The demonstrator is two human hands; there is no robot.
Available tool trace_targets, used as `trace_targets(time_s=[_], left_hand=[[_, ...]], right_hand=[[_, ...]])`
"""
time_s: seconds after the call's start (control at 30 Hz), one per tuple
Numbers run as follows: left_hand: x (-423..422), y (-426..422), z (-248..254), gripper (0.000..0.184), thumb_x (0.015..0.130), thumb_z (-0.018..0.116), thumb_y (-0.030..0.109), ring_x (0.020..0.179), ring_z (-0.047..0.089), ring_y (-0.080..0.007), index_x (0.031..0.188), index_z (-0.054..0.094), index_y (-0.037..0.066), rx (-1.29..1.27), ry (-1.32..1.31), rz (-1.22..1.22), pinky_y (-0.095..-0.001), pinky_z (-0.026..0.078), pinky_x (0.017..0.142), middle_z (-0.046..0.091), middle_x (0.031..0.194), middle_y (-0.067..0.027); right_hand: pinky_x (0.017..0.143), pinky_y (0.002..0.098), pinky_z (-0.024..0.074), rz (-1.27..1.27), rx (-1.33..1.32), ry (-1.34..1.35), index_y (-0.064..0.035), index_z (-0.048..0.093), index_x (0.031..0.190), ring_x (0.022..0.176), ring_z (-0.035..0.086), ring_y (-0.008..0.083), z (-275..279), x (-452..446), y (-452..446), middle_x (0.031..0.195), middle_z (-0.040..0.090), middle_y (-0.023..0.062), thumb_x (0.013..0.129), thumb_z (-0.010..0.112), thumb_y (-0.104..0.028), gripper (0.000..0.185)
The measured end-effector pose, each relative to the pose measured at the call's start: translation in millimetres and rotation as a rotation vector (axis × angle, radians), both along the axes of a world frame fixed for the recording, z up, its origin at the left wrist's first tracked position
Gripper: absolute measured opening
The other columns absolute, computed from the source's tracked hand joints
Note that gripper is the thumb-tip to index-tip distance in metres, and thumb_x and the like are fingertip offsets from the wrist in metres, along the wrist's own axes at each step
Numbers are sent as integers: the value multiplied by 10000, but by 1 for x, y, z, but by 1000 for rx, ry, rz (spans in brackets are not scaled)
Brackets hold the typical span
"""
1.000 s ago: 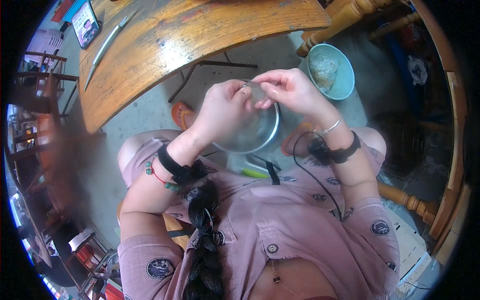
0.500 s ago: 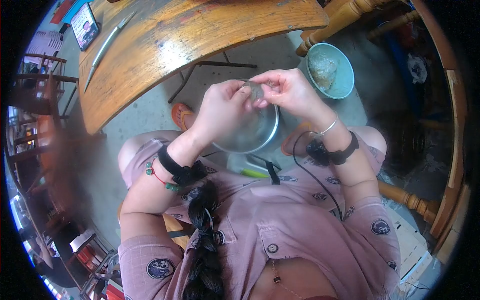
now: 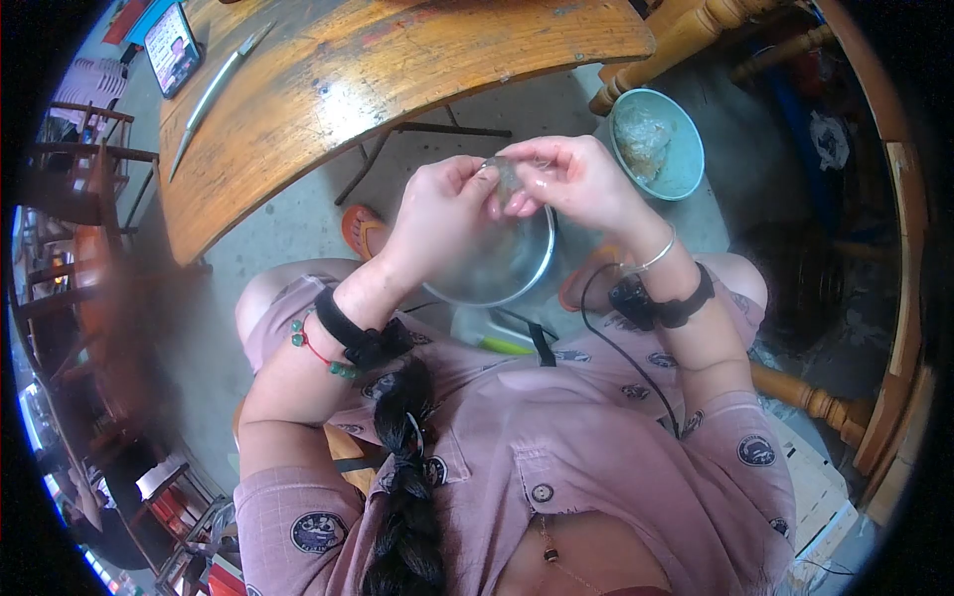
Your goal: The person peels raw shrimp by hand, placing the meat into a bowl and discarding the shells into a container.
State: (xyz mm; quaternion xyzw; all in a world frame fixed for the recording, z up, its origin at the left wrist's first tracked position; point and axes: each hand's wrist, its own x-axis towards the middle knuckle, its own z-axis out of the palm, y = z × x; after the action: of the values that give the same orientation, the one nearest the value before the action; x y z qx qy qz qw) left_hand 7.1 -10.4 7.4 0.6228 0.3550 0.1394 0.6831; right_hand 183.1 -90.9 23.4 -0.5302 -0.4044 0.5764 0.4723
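A grey, translucent raw shrimp [image 3: 506, 177] is pinched between both hands in the middle of the view, partly covered by fingertips. My left hand [image 3: 443, 207] is closed on its left side with thumb and fingers. On the other side, my right hand [image 3: 576, 181] grips it, thumb and fingertips pressed together and looking wet. Just below the hands is a round metal bowl [image 3: 546, 266], whose inside is blurred and mostly covered by my left hand.
Ahead is a wooden table [image 3: 417, 60] bearing a phone [image 3: 173, 50] and a long thin metal tool [image 3: 214, 99]. To the right, a light-blue bucket [image 3: 688, 164] holds a clear plastic bag [image 3: 641, 134]. Chairs [image 3: 89, 159] stand at the left.
Both hands stay over the bowl with the shrimp between them. The fingers of my right hand have shifted slightly, and more of the shrimp shows.
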Motion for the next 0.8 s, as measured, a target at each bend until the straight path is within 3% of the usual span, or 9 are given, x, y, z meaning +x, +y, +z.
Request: trace_targets(time_s=[0.17, 0.4, 0.47, 0.57, 0.8], left_hand=[[1, -5, 2, 203, 985, 525, 179, 507, 433, -23, 1002, 645, 17, 12, 26, -4, -183, 328, 458, 558, 661, 40], [1, -6, 4, 198, 987, 523, 177, 512, 423, -15, 985, 645, 21, 74, 28, -22, -181, 315, 459, 544, 658, 48], [0, -6, 4, 201, 989, 521, 181, 517, 420, -12, 987, 645, 22, 64, 18, -26, -179, 314, 462, 541, 661, 52], [0, -5, 2, 205, 992, 518, 186, 520, 417, -12, 986, 643, 24, 72, -1, -28, -179, 313, 464, 538, 662, 53], [0, -5, -1, 211, 997, 511, 193, 517, 415, -14, 993, 639, 25, 84, 1, -31, -180, 313, 461, 539, 666, 51]], right_hand=[[606, 269, 563, 20, 208, -509, 98, 637, 1019, 655, 687, 145, 0, -4, -3, 741, 696, 115, 883, 598, -45, 201], [603, 268, 564, 7, 166, -383, 103, 641, 974, 666, 692, 147, 2, -3, -3, 717, 688, 116, 866, 611, -14, 162], [613, 265, 570, -33, 93, -161, 109, 635, 986, 690, 698, 167, 0, -3, -3, 751, 686, 127, 869, 613, -7, 166], [623, 266, 576, -36, 39, -72, 119, 620, 1007, 701, 699, 188, 0, -3, -2, 776, 680, 143, 876, 603, 3, 176], [617, 271, 579, -65, 13, -17, 133, 594, 1023, 705, 702, 205, -3, -4, -2, 763, 672, 158, 890, 584, 6, 184]])
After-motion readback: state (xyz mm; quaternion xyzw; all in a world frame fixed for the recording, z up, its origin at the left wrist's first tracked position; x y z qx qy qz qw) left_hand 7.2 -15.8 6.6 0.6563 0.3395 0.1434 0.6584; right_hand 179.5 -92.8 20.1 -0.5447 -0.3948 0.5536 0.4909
